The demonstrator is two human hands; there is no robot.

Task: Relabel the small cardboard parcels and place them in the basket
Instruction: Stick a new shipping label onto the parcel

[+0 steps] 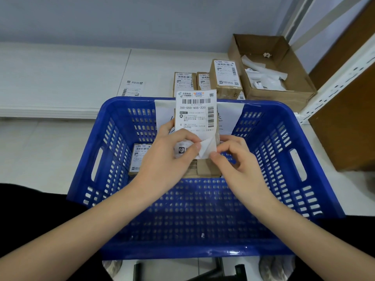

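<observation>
From my head camera I look down into the blue basket [280,159], and both my hands meet above its middle. My left hand [162,159] grips the small cardboard parcel [209,167] from its nine o'clock side, fingers wrapped behind it and thumb pressed on the front, holding it upright over the basket. A white shipping label [195,112] stands up from the parcel toward twelve o'clock, its lower corner curled away from the cardboard. My right hand [233,159], at the parcel's three o'clock, pinches that curled corner between thumb and forefinger, just touching my left thumb. Inside the basket, at nine o'clock from my left hand, a labelled parcel [139,159] lies on the bottom, partly hidden by my wrist. Beyond the basket's far rim, at twelve to one o'clock, three more labelled parcels [225,78] stand on the white surface. An open carton [284,92] holding white paper strips sits at two o'clock, and a loose label [133,89] lies at eleven.
</observation>
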